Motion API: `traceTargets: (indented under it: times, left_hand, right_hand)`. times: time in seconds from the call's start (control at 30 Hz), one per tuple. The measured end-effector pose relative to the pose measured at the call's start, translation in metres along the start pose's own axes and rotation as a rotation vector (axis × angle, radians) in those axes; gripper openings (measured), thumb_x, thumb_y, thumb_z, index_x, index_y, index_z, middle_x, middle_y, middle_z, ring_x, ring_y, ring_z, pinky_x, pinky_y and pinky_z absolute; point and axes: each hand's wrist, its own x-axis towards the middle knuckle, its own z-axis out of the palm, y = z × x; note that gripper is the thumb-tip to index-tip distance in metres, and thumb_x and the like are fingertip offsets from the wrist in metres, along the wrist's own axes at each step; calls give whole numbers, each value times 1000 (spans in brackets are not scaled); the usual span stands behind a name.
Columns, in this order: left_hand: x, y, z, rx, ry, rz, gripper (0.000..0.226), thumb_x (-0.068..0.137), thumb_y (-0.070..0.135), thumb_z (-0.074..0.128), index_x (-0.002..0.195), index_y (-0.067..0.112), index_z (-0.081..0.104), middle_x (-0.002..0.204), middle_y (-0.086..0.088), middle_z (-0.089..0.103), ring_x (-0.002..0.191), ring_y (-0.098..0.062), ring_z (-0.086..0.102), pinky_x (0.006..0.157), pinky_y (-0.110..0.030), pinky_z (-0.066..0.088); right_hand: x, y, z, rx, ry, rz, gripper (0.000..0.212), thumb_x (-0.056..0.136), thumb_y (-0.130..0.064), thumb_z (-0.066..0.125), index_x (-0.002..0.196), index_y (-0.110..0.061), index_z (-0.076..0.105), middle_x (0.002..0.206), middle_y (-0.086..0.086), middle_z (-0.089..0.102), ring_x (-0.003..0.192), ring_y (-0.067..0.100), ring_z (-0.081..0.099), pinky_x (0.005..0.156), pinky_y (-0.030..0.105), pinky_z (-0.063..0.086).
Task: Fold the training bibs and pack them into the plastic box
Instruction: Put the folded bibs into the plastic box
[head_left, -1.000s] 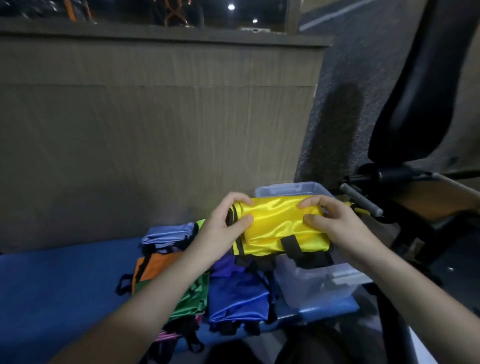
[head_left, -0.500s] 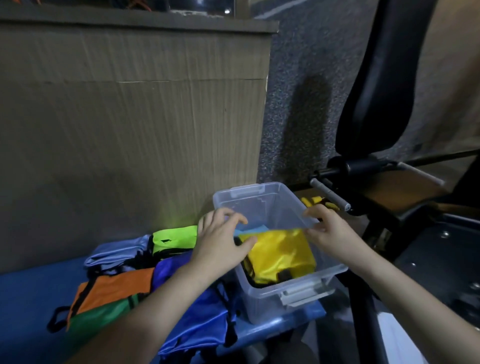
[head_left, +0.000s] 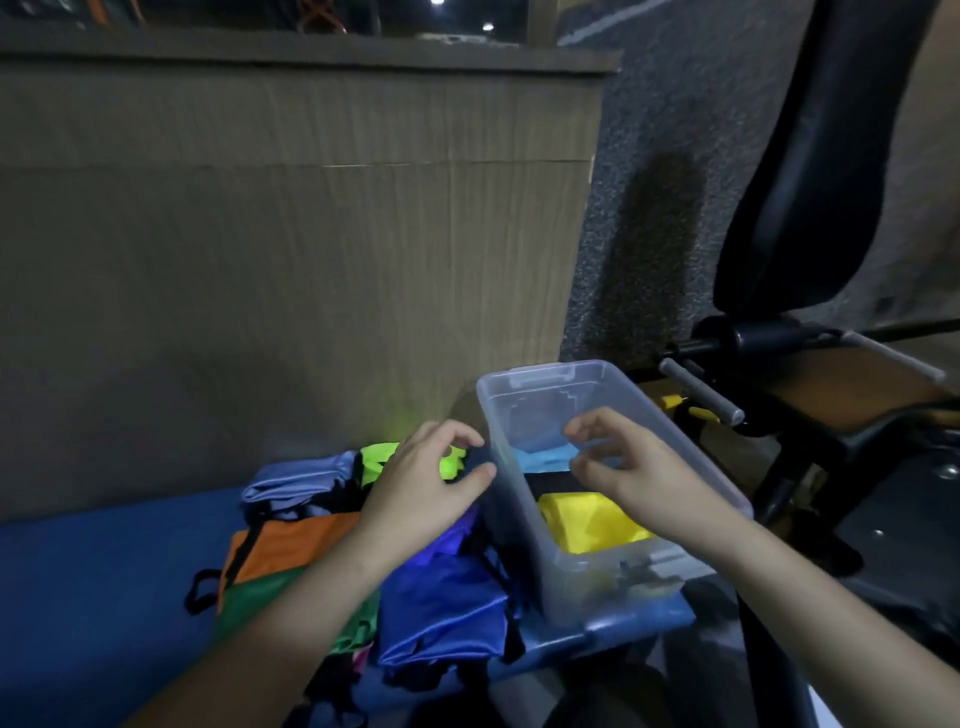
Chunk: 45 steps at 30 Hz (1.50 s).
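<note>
Hands hover empty, fingers loosely curled: the left hand (head_left: 423, 486) over the bib pile (head_left: 363, 561), the right hand (head_left: 623, 467) above the plastic box (head_left: 613, 571). A folded yellow bib (head_left: 587, 522) lies inside. I'd judge the next bib wants tight, flat folding, then seating beside the yellow one.

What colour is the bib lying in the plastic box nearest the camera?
Yellow bib, seen best in the head view.
</note>
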Motion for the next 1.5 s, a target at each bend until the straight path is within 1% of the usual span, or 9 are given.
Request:
traceTargets:
  times: [0.33,0.57,0.67,0.8,1.0,1.07,1.23,1.33,1.5]
  left_hand:
    - [-91,-88,-107,-71,31,-257,8,89,24,72,93,27,66,90,12,67,82,-8,65,73,-23,46]
    - [-144,-174,-125,14,24,-462,17,91,27,70,98,38,59,108,9,59,92,-10,61,88,-33,51]
    - [-149,-194,-119,54,-41,-562,23,92,37,67,113,36,58,113,11,58,99,-9,60,81,-26,42]
    - [-152,-211,-106,53,-75,-612,41,88,45,71,123,31,54,108,9,62,96,-9,61,73,-20,41]
    - [-153,-213,-98,133,6,-583,46,85,48,72,123,27,58,106,13,54,101,-7,57,85,-28,48]
    - [-153,-213,-97,117,0,-579,46,86,47,72,124,26,58,105,13,56,99,-7,58,83,-26,47]
    - [-154,-208,-95,61,8,-519,41,86,45,72,122,45,52,92,13,59,81,-4,58,73,-27,50]
    - [-155,-204,-92,15,15,-473,50,87,36,74,126,47,45,89,13,57,75,-4,57,65,-20,46]
    - [-155,-206,-91,-89,-23,-498,60,89,34,73,133,56,39,99,9,58,88,-7,60,73,-20,47]
  right_hand:
    - [-4,-57,118,78,-204,-52,24,90,-2,65,105,-21,62,107,3,64,89,24,64,80,25,50]
    - [-7,-28,212,3,-292,59,29,85,-11,72,100,-32,61,101,6,65,75,15,61,81,29,50]
    - [-6,-10,234,-14,-346,149,30,85,-17,75,104,-34,59,100,7,60,71,11,57,77,27,48]
    - [1,4,250,-22,-355,181,37,86,-16,75,115,-27,55,97,1,62,73,9,58,69,18,46]
    - [7,6,263,-51,-377,173,45,85,-26,78,123,-28,53,103,-12,58,92,-3,59,70,7,43]
    - [7,5,266,-23,-370,187,45,85,-33,78,122,-30,54,103,-10,60,94,1,59,73,8,45]
    - [4,12,273,-60,-361,146,70,63,-65,77,124,-48,48,115,-7,62,112,20,59,96,42,51]
    - [0,10,276,-59,-360,98,75,63,-56,78,129,-52,43,113,-8,62,109,23,58,94,45,52]
    - [-6,5,280,32,-301,42,73,75,-10,82,131,-41,48,119,-12,60,113,12,59,98,35,50]
